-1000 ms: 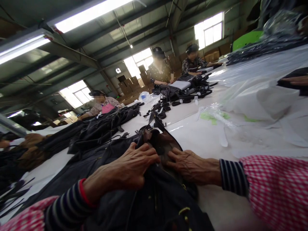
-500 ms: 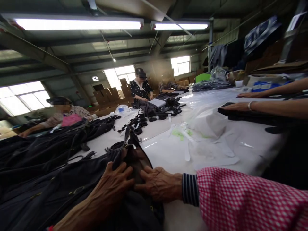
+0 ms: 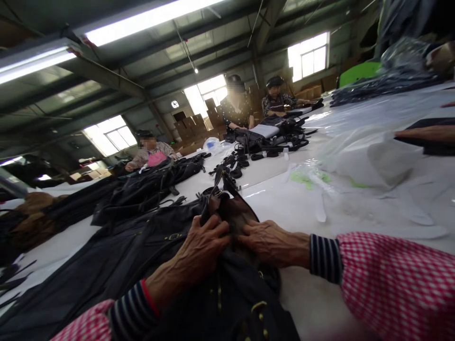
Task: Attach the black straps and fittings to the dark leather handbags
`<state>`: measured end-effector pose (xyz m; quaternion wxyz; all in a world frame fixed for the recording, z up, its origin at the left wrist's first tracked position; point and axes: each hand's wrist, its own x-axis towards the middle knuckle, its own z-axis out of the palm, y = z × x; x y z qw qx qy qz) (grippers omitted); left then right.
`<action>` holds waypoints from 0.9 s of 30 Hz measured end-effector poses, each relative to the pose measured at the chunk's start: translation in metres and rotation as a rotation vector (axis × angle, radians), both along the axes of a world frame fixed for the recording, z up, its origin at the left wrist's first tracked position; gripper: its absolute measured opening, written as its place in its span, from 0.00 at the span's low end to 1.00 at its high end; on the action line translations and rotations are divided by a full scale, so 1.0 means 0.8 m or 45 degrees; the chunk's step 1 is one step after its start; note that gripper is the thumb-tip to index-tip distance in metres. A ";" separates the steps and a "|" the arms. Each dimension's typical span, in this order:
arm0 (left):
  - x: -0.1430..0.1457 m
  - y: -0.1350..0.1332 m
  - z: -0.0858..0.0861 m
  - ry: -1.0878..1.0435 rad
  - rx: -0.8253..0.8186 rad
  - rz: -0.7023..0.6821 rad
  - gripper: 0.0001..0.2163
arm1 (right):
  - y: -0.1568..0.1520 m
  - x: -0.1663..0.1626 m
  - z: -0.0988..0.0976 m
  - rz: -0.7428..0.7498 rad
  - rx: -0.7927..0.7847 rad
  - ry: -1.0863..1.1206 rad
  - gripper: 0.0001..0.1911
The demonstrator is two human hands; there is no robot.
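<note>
From my remote seat, I start at the far left with a rumpled heap of brown cloth (image 3: 33, 220). Next come the left sleeve (image 3: 87, 324), in red-and-white check with a striped navy cuff, and a long pile of black fabric pieces (image 3: 145, 192), matte, creased and trailing thin straps. Behind it is a co-worker in pink (image 3: 157, 157); the round wall clock (image 3: 174, 104) is too small for me to read. The left hand (image 3: 204, 239) has its fingers bent tight over the rim of the black bag (image 3: 245, 289), grasping the cloth. That bag lies on the white table (image 3: 305, 293) directly before the wearer, its mouth gaping between both hands, with smooth brown lining (image 3: 245, 208) and curved brass-coloured fittings. The right hand (image 3: 273, 241) presses curled fingers against the lining; I cannot tell whether they pinch it, the tips being hidden. Farther right lie bright green scraps (image 3: 307, 179) by crinkled clear film, then a milky, billowed plastic sheet (image 3: 380, 161). At the right edge another person's hand (image 3: 430, 134) rests on a flat black piece (image 3: 426, 123), any label there too blurred to read
</note>
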<state>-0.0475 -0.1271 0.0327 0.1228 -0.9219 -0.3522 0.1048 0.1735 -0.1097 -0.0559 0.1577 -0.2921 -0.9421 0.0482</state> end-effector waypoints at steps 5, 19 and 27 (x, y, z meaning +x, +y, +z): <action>-0.003 0.002 0.004 -0.027 -0.021 0.007 0.11 | 0.004 -0.003 -0.003 0.011 -0.023 0.018 0.12; -0.009 0.012 0.000 0.114 0.048 -0.105 0.14 | 0.005 -0.007 -0.010 -0.025 0.124 -0.129 0.19; -0.015 0.006 -0.003 0.113 0.112 -0.078 0.20 | 0.001 -0.009 -0.011 -0.034 0.231 -0.147 0.25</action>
